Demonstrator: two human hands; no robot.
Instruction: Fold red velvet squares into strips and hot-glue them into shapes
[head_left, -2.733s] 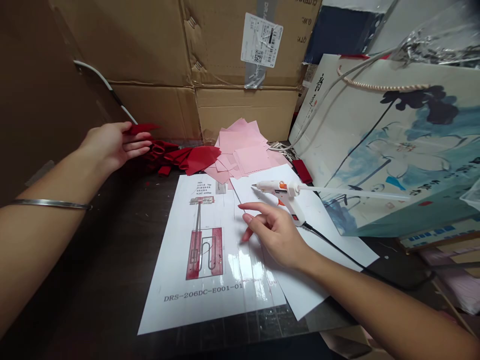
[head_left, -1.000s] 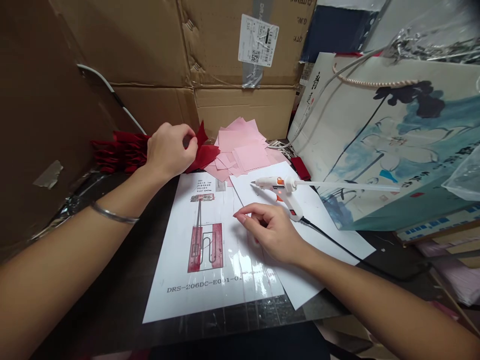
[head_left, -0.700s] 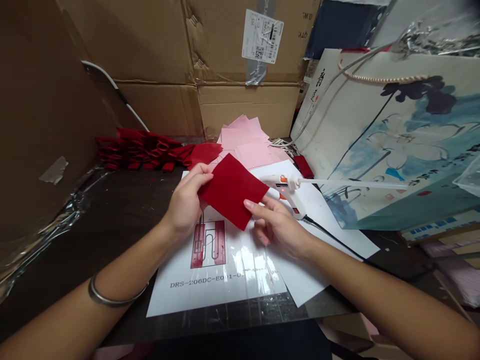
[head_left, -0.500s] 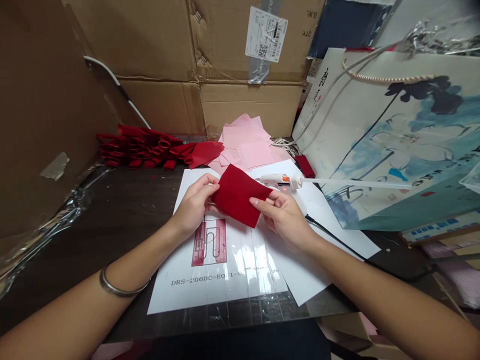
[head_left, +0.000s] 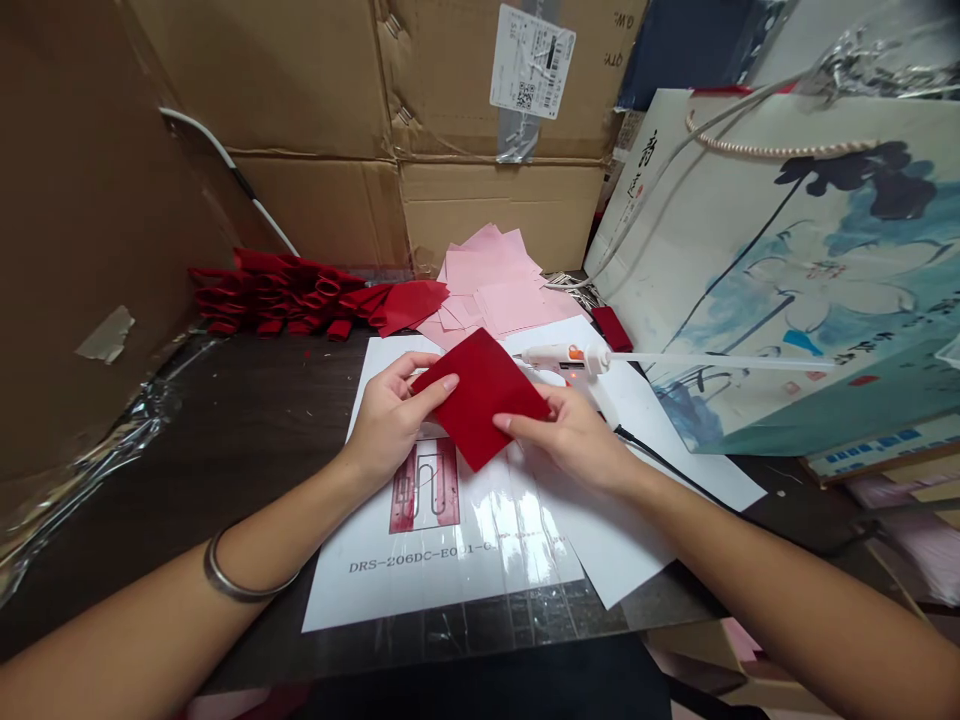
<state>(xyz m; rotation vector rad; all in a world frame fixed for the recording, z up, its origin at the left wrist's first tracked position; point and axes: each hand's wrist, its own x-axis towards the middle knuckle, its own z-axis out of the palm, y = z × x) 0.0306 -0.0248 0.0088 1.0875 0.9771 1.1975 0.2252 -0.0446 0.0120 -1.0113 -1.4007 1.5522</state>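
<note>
A flat red square of fabric (head_left: pixel 484 390) is held up between both hands, turned so its corners point up and down. My left hand (head_left: pixel 397 405) pinches its left corner, thumb on the face and fingers behind. On the right corner, my right hand (head_left: pixel 566 430) grips the same way, its thumb lying across the lower right edge. Beneath the hands lies a white printed sheet (head_left: pixel 360 590) under clear tape, with a red picture (head_left: pixel 425 485) on it. Just behind the right hand a white glue gun (head_left: pixel 559 356) rests with a long glue stick (head_left: pixel 720 362) in its back.
Folded red fabric pieces (head_left: pixel 285 290) are heaped at the back left, beside a pile of pink squares (head_left: pixel 491 275). Cardboard (head_left: pixel 315 80) walls the back and left. A painted paper bag (head_left: pixel 810 270) stands on the right. A black cord (head_left: pixel 675 470) runs across the right side.
The red fabric square has turned clockwise into a diamond, its lower corner swinging left. My left thumb has moved further onto its face. The camera view has shifted slightly.
</note>
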